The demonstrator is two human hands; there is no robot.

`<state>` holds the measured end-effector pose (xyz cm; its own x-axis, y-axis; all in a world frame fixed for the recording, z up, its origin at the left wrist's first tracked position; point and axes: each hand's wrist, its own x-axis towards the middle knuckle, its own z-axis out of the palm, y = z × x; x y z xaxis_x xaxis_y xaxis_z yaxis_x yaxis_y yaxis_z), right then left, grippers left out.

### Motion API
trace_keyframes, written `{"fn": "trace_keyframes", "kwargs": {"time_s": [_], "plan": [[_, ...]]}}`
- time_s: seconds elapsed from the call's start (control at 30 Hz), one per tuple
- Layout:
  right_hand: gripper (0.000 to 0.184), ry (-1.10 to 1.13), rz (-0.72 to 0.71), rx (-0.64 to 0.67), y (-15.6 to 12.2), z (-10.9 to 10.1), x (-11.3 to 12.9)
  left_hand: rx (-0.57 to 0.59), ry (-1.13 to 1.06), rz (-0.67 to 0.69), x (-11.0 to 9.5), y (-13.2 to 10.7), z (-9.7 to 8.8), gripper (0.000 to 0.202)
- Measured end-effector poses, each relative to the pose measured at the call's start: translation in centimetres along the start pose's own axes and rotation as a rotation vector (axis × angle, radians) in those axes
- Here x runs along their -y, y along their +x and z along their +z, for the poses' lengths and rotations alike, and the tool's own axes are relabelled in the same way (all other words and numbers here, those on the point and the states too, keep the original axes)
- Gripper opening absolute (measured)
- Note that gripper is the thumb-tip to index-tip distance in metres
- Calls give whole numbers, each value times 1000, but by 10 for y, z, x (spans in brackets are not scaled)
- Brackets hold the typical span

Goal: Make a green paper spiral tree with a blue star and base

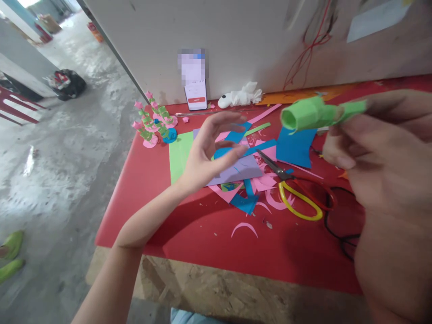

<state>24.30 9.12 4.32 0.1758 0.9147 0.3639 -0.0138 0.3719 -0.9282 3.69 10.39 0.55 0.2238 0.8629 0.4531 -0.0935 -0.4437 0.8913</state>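
My right hand (378,148) is raised at the right, its fingers pinched on a green paper roll (307,114) with a narrow strip trailing into the grip. The roll's hollow end points left. My left hand (212,148) hovers above the paper pile with fingers apart and curved, holding nothing. Beneath it lie a purple sheet (241,170), a green sheet (178,155) and blue and pink scraps. Scissors (283,177) with one yellow and one red handle lie partly spread on the table, between my hands. A blue paper piece (293,146) sits below the roll.
Small paper flowers on round bases (150,140) stand at the table's (135,202) back left corner. A phone (196,92) leans against the wall, beside a white plush-like figure (239,96). A black cord (340,238) lies at the right. Concrete floor stretches left.
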Motion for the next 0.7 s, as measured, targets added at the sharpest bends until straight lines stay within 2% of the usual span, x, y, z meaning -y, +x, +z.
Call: {"fn": "trace_keyframes", "kwargs": {"time_s": [0.03, 0.1, 0.2, 0.27, 0.33, 0.4, 0.47, 0.53, 0.7], "plan": [[19, 28, 32, 11, -3, 7, 4, 40, 85, 118, -1, -2, 1, 49], [18, 52, 120, 76, -8, 16, 6, 123, 228, 259, -3, -6, 2, 66], [14, 58, 219, 233, -13, 19, -1, 136, 349, 376, -6, -10, 3, 73], [13, 61, 238, 318, -16, 19, -7, 117, 399, 423, -9, -10, 4, 64], [13, 38, 218, 371, -19, 20, -11, 83, 445, 471, -11, -10, 4, 44], [11, -7, 189, 391, -22, 21, -11, 45, 470, 553, -13, -8, 4, 27], [9, -25, 187, 372, -24, 23, -9, 17, 443, 578, -15, -7, 4, 20], [7, 16, 212, 325, -25, 23, -6, -20, 361, 454, -16, -6, 4, 18], [11, 132, 224, 127, -19, 21, 8, -99, -14, -52, -19, -5, 4, 26]]}}
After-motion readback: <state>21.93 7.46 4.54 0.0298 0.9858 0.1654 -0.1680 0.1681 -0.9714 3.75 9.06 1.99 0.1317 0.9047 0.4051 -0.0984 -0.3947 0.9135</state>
